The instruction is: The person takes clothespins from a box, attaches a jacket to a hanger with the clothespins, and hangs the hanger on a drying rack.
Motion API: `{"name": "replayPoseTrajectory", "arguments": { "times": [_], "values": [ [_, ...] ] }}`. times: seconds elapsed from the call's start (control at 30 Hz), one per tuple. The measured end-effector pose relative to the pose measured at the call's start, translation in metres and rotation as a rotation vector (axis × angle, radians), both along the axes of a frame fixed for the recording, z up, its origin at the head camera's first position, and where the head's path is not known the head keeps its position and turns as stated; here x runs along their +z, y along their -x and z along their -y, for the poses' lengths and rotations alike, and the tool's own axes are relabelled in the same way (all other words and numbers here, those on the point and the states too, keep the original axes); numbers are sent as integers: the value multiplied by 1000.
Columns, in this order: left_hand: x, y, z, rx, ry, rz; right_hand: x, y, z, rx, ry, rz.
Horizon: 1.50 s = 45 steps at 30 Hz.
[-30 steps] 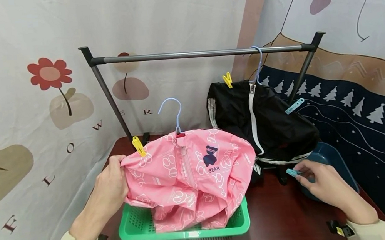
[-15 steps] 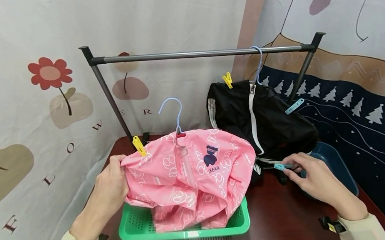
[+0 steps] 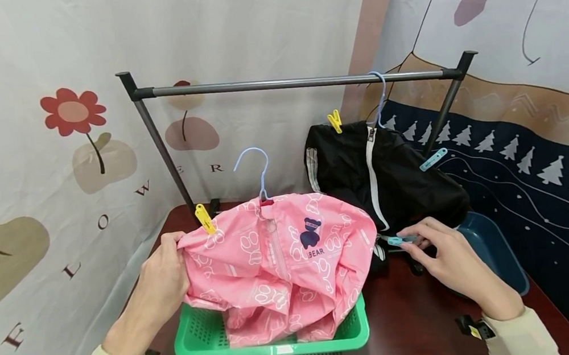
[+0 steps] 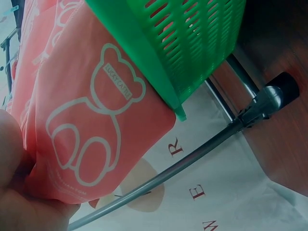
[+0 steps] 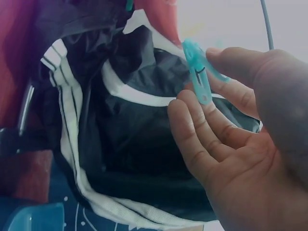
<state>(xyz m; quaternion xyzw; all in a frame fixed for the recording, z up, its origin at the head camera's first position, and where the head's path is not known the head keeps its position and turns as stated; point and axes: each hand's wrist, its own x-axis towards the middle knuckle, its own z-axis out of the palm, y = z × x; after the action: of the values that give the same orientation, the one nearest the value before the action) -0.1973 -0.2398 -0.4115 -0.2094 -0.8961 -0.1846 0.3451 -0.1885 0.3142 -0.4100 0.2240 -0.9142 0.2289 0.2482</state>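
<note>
My left hand grips the left shoulder end of a pink jacket printed with white bears. A light blue hanger pokes up from its collar, and a yellow clothespin is clipped near that shoulder. The jacket's lower part lies in a green basket. Between thumb and fingers my right hand pinches a light blue clothespin, just right of the pink jacket's right side. Behind it a black jacket hangs from the rack bar by its own hanger.
A grey metal rack spans the back of the table. The black jacket carries a yellow clothespin and a blue one. A dark blue bin stands at the right, partly behind my right hand. Printed curtains close off the left and back.
My right hand has moved left with the blue clothespin, from near the dark blue bin to beside the pink jacket. My left hand has kept its hold on the jacket.
</note>
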Motion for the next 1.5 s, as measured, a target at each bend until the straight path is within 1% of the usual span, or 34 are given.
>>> {"name": "replayPoseTrajectory", "arguments": {
  "times": [0.23, 0.4, 0.57, 0.73, 0.97, 1.17, 1.3, 1.5],
  "values": [
    [-1, 1, -2, -3, -5, -1, 6, 8, 10, 29, 16, -63],
    [-4, 1, -1, 10, -13, -4, 9, 11, 20, 37, 44, -81],
    [-4, 3, 0, -4, -20, -24, 13, 11, 28, 34, 120, -84],
    [-5, 4, 0, -15, -21, -26, 16, 13, 32, 42, 191, -71],
    [-4, 5, 1, -14, -10, -27, 21, 18, 40, 63, 221, -80],
    [-7, 7, 0, -11, -17, -47, 26, 27, 50, 117, 205, -99],
    [-7, 9, 0, -8, -17, -49, 31, 36, 58, 153, 219, -114],
    [-7, 10, 0, -9, -19, -57, 41, 51, 71, 171, 236, -152]
  ]
}}
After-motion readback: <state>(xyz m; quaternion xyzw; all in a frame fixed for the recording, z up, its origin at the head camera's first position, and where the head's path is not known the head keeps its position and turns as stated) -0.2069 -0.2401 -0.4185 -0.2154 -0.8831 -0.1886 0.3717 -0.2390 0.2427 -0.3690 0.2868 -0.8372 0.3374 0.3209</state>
